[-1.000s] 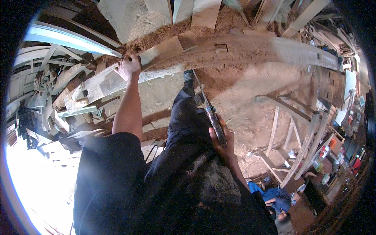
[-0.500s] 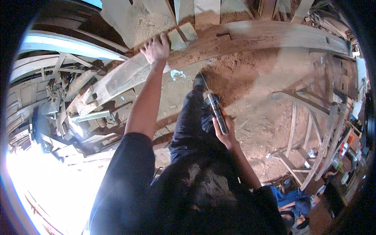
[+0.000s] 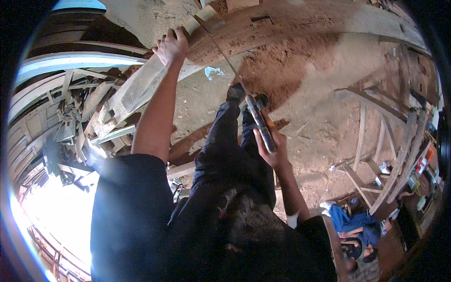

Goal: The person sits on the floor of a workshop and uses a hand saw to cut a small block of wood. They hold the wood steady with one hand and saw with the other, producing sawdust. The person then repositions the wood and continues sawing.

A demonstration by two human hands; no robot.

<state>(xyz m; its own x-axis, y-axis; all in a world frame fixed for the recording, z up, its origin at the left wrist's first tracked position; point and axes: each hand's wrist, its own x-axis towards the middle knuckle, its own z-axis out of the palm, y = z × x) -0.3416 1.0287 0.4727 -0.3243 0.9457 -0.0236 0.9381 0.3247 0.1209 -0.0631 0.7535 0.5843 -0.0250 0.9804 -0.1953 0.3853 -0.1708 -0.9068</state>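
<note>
My left hand point(image 3: 171, 47) grips the upper edge of a long weathered wooden beam point(image 3: 291, 28), its fingers bent over the wood beside a short pale piece lying on it. My right hand point(image 3: 275, 143) is closed round the handle of a handsaw point(image 3: 260, 122), held low in front of my dark trousers. The thin blade runs up and to the left, reaching across the beam just right of my left hand; whether its teeth touch the wood I cannot tell. My shoes point(image 3: 235, 91) stand below the beam, beside reddish sawdust.
Piles of scrap timber point(image 3: 70, 113) lie at the left, near bright light. A wooden trestle point(image 3: 376, 108) stands at the right. Beyond it is cluttered stuff. People point(image 3: 352, 221) in dark and blue clothes are at the lower right. A pale scrap point(image 3: 213, 73) lies on the dirt floor.
My left hand has moved rightward along the beam. The saw has come up, its blade now reaching across the beam. The view has shifted, so the beam appears higher.
</note>
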